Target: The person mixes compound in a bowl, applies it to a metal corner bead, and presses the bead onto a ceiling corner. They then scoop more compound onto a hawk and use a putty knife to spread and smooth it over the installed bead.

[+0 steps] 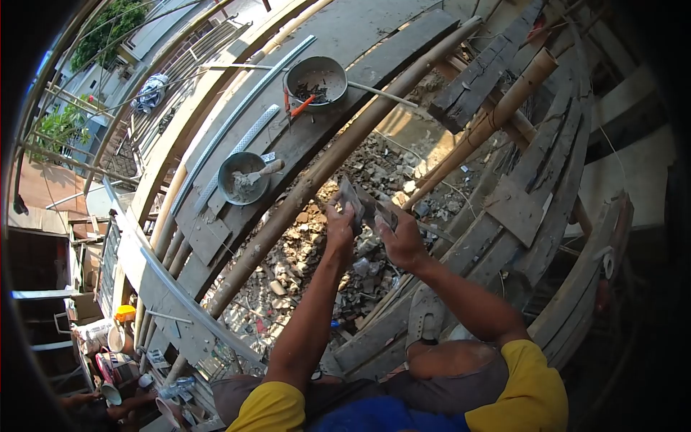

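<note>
My left hand [341, 219] and my right hand [400, 236] are raised close together in the middle of the head view, over the gap between the planks. Both are closed on a thin, flat grey piece [350, 193] with uneven edges; I cannot tell what it is made of. To the left of the hands, a bowl [227, 178] of grey mortar sits on the planks, with a trowel [271, 168] resting in it, handle out over the rim. Farther off stands a larger round pan [335, 67], with orange-handled pliers [303, 105] lying across its near rim.
Perforated metal strips [248, 132] lie along the plank platform [389, 52]. A bamboo pole [317, 173] runs along its edge. Broken rubble [288, 259] covers the ground below. More planks [461, 252] are at the right. Another person's arm [133, 405] shows at lower left.
</note>
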{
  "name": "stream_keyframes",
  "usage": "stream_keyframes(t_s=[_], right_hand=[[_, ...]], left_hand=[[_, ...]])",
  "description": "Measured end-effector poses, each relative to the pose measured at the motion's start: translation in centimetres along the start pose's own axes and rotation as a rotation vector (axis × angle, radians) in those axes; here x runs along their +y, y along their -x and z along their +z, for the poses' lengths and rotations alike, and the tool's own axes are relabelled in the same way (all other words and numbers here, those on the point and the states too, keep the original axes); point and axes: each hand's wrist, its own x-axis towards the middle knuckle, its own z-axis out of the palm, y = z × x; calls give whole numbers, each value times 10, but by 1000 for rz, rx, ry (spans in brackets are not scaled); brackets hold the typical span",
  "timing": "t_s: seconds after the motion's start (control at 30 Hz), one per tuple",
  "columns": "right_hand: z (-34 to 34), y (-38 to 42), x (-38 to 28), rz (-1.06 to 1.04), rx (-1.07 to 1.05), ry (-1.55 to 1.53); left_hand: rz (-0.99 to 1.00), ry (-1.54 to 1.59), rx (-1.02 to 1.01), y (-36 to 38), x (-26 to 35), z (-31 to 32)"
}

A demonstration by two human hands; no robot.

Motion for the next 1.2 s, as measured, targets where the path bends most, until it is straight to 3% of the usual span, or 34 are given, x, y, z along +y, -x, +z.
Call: stream_keyframes(t_s=[0.07,0.2,0.27,0.33,0.4,0.43,0.47,0.5,0.53,0.6,0.63,0.67,0.73,0.77,0.8,0.9,0.93,0.97,1.03,1.07,1.13,1.2], right_hand=[[6,1,-2,-280,-30,323],[14,4,-3,-419,-40,419],[17,7,0,-437,-46,462],[17,8,-3,-455,-54,505],[16,8,-8,-527,-38,548],[13,1,-6,-527,-38,548],[8,-8,-1,-380,-19,584],[5,-12,4,-232,0,619],[7,-11,8,-229,0,619],[8,-10,11,-352,60,616],[16,1,6,-515,31,656],[15,2,6,-511,31,660],[11,-2,6,-364,-6,701],[1,-14,12,-154,-44,656],[2,-12,14,-152,-42,654],[16,8,4,-555,15,643],[14,3,6,-560,11,647],[11,-2,9,-401,-15,657],[-1,-17,14,-132,-92,663],[6,-12,16,-131,-89,661],[23,7,7,-548,17,609],[12,-3,16,-512,-2,596]], left_hand=[[22,-53,-7,-1,-13,-1],[13,-42,-72,22,7,14],[7,332,-161,26,11,17],[118,158,-229,28,15,16],[205,-188,-112,37,23,23],[138,-175,-161,22,9,7],[136,-175,-160,11,-7,-7],[161,-297,-143,7,-6,-8],[137,-409,-113,9,-6,-10],[114,-521,-92,13,-1,-6],[198,-445,-37,16,0,3],[192,-423,-8,20,4,6],[185,-396,22,26,15,8],[158,-505,56,23,12,1],[131,-617,88,23,16,1],[184,-595,74,32,24,10],[218,-575,73,32,28,14],[103,-658,29,20,19,-4],[115,-705,76,23,17,-4],[127,-758,113,23,17,-3],[207,-671,104,21,12,0],[192,-666,114,11,3,-12]])
